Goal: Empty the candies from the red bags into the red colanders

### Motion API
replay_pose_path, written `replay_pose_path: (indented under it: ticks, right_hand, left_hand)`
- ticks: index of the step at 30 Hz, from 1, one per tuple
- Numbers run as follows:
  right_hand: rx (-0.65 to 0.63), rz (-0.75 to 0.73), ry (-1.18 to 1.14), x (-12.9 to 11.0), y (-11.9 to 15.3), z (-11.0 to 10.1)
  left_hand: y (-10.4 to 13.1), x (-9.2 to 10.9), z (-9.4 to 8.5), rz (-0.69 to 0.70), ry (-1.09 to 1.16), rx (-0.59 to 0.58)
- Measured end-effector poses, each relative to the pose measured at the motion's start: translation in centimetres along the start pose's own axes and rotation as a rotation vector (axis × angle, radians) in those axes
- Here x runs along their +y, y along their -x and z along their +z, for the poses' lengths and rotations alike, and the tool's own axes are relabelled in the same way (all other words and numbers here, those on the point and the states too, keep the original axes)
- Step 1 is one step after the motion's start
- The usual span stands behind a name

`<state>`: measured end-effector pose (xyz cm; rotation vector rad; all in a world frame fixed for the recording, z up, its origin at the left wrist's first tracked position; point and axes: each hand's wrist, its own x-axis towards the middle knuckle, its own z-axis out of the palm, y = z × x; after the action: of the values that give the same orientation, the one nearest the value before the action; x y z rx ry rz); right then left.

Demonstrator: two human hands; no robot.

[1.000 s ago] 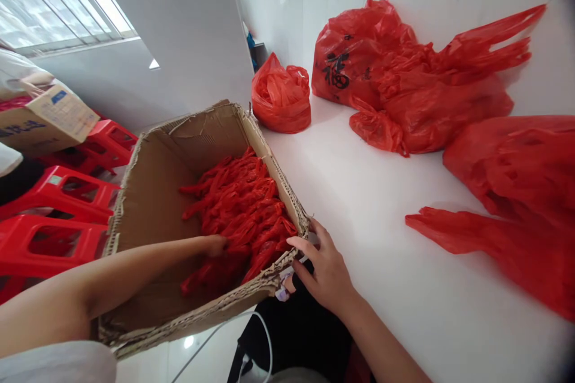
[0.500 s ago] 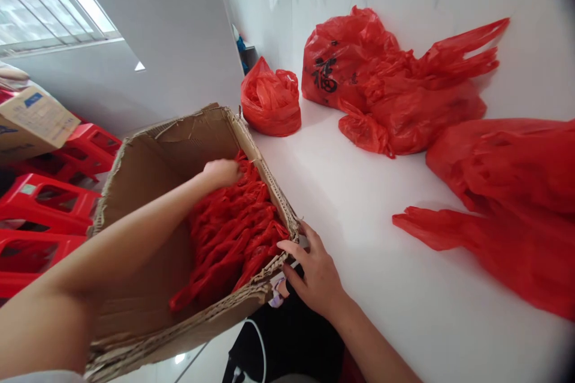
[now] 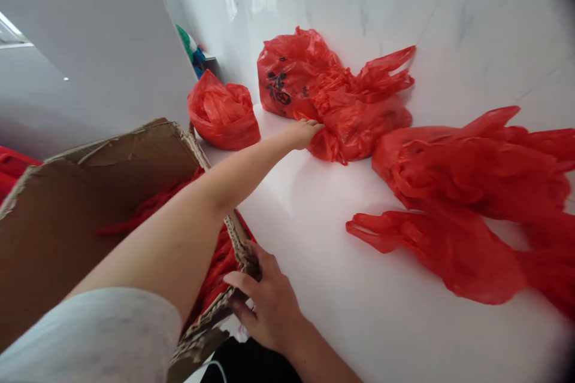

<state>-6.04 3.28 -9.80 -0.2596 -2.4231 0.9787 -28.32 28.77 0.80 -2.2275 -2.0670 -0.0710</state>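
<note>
Left hand [image 3: 307, 133] crossed carton rim [image 3: 236, 240], perhaps touching bag [image 3: 327, 147]

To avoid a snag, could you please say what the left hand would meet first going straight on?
The left hand would probably meet the crumpled red bag just ahead; depth is unclear, and they may touch.
</note>
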Motion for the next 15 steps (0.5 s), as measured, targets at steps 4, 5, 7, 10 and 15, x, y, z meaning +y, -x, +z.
replay_pose_path:
  ticks: [4, 5, 7, 10, 15]
  right_hand:
    - [0.012, -0.014, 0.002, 0.3, -0.1, 0.3]
    - [0.016, -0.016, 0.005, 0.3, -0.1, 0.3]
    - [0.017, -0.014, 0.008, 0.4, -0.1, 0.1]
    - [0.009, -0.014, 0.011, 0.3, -0.1, -0.2]
    - [-0.006, 0.007, 0.003, 0.0, 0.0, -0.3]
  left_hand:
    - [-3.8, 0.7, 2.4, -0.051, -0.024, -0.02]
    - [-3.9, 0.8, 2.6, -0.052, -0.026, -0.029]
    - [-3.6, 0.6, 2.9, -0.038, -0.025, -0.051]
    - [-1.8, 0.0, 2.6, -0.021, 0.0, -0.093]
    - [3.1, -0.8, 0.5, -0.135, 0.114, -0.054]
